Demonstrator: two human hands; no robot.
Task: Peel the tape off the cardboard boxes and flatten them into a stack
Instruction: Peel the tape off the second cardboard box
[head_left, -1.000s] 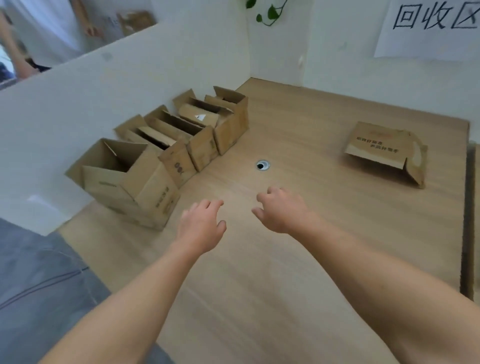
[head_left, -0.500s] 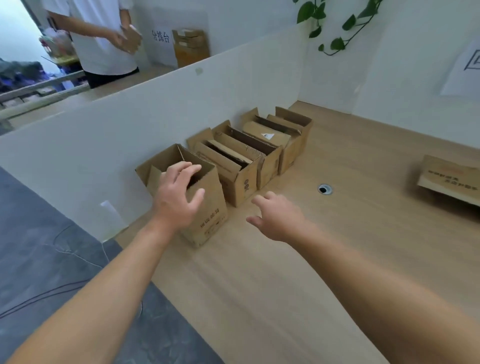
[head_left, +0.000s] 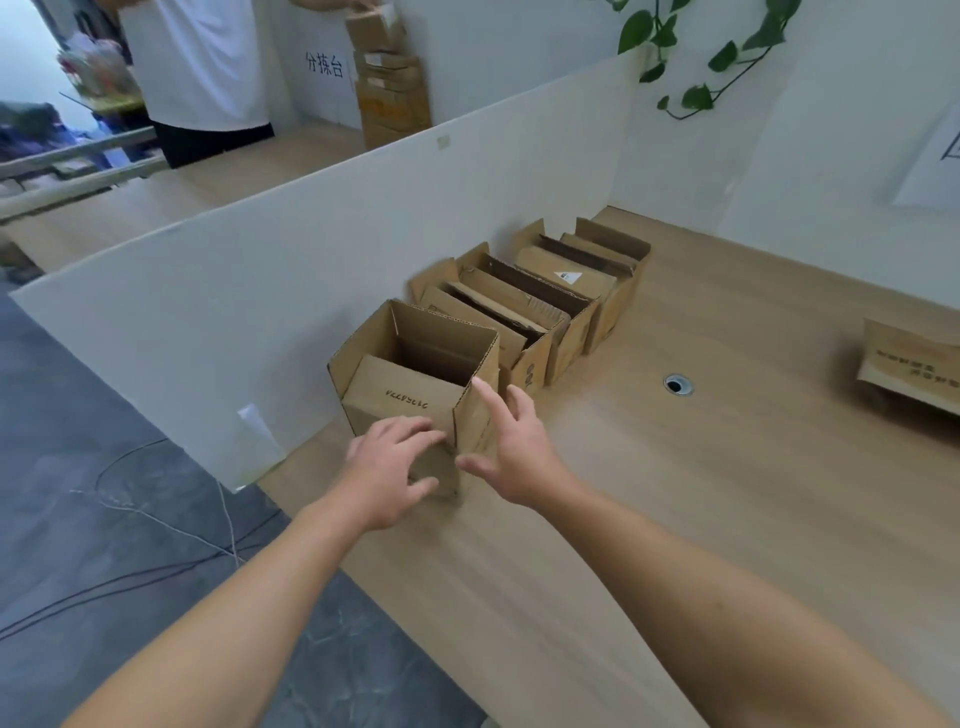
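An open cardboard box stands at the near end of a row along the white partition. My left hand lies against its near face, fingers spread and slightly bent. My right hand is at the box's right corner with fingers straight, the index finger touching the top corner. Behind it stand a second open box and a third open box, flaps up. A flattened box lies at the table's right side.
The wooden table has a cable hole. The white partition runs along the left edge. A person in a white shirt stands beyond it by stacked boxes. Cables lie on the grey floor.
The view swung left toward the box row. Both hands moved forward to the nearest box; the left dropped from its top rim to the near face, the right reached its corner.
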